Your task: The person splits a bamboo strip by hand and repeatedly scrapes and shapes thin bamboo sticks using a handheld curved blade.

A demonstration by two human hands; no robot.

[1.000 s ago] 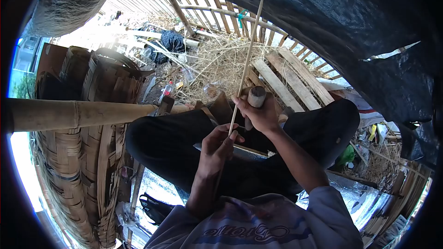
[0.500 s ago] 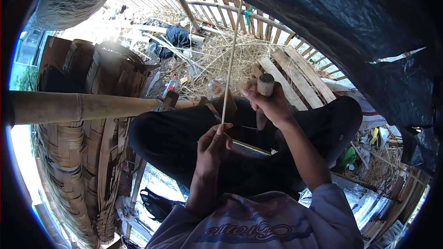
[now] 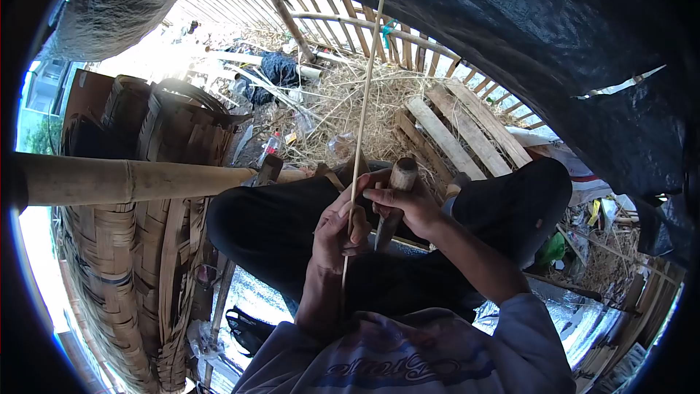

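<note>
A long thin bamboo strip (image 3: 367,80) rises from my left hand (image 3: 335,232), whose fingers are closed around it. The strip's lower end hangs below that hand, in front of my dark trousers. My right hand (image 3: 410,203) is wrapped around the thick round wooden handle (image 3: 404,172) of a knife. Below the fist the knife's blade (image 3: 386,230) points down, partly hidden by my fingers. Both hands are close together over my crossed legs, and the right fingers reach beside the strip; whether they touch it I cannot tell.
A thick bamboo pole (image 3: 131,181) juts in from the left, above rolled woven bamboo panels (image 3: 113,263). Ahead lie straw (image 3: 364,102), wooden slats (image 3: 446,138), a plastic bottle (image 3: 272,144) and a black bag (image 3: 279,69). Dark sheeting (image 3: 539,36) hangs overhead at the right.
My right hand with the knife has moved left and down, close to my left hand. The bamboo strip has slid down through my left hand and now extends below it.
</note>
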